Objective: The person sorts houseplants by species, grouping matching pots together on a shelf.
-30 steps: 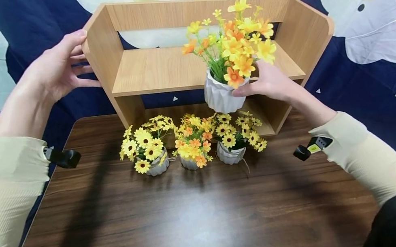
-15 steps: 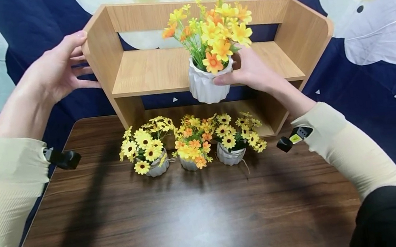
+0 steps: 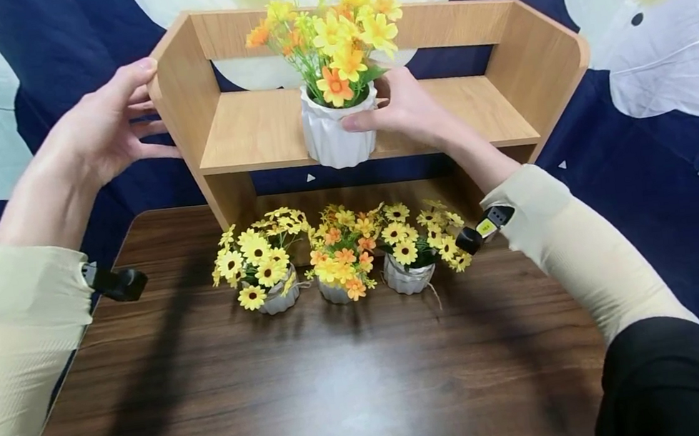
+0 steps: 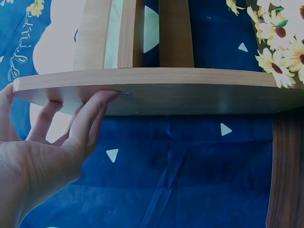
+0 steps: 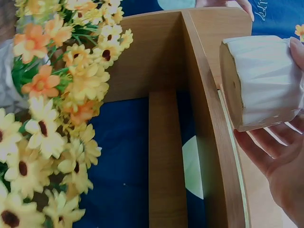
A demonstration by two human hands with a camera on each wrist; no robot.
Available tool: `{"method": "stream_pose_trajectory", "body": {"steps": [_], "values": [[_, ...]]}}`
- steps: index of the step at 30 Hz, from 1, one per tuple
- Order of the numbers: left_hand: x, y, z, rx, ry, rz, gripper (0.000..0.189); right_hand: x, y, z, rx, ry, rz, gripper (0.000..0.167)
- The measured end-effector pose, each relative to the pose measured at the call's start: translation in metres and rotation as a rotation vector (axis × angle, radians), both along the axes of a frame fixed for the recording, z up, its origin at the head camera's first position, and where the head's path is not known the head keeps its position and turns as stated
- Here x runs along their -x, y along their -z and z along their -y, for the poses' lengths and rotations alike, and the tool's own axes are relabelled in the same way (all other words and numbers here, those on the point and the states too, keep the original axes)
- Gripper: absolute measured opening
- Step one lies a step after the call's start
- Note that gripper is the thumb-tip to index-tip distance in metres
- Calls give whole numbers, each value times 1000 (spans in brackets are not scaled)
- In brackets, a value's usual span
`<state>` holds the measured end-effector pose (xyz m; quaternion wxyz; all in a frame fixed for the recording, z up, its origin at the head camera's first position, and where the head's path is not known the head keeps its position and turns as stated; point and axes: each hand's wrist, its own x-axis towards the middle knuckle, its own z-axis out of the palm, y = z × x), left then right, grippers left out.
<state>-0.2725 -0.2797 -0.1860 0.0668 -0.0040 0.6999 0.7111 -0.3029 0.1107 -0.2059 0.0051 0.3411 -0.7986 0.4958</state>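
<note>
My right hand (image 3: pixel 404 107) grips a white ribbed flowerpot (image 3: pixel 340 133) of yellow and orange artificial flowers (image 3: pixel 339 43). The pot overlaps the front edge of the upper board of a wooden shelf (image 3: pixel 454 109); its underside shows in the right wrist view. At the shelf's left side panel (image 4: pixel 190 95), my left hand (image 3: pixel 108 123) has its thumb at the upper edge and its fairly straight fingers against the outer face. Below, three more potted plants stand in a row: yellow daisies on the left (image 3: pixel 257 257), orange and yellow flowers in the middle (image 3: pixel 340 251), yellow daisies on the right (image 3: pixel 407 240).
The shelf has two levels and stands at the back of a dark wood table (image 3: pixel 342 377). Behind hangs a navy cloth (image 3: pixel 658 197) with white cartoon shapes. The lower row of pots stands right before the shelf's bottom level.
My right hand has carried the flowerpot leftward and up, from the shelf's right half to near its middle. My left hand and the three lower pots keep their places.
</note>
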Motion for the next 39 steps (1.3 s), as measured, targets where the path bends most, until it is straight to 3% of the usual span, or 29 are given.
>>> {"method": "stream_pose_trajectory", "body": {"steps": [13,32,39], "values": [[0,4,-4,33,1,6,67,18,5,24,79,-53,40,57],[2,3,-8,28,0,8,68,36,6,43,19,45,156,68],[3,3,-8,27,7,7,68,41,10,44,25,40,160,65]]}}
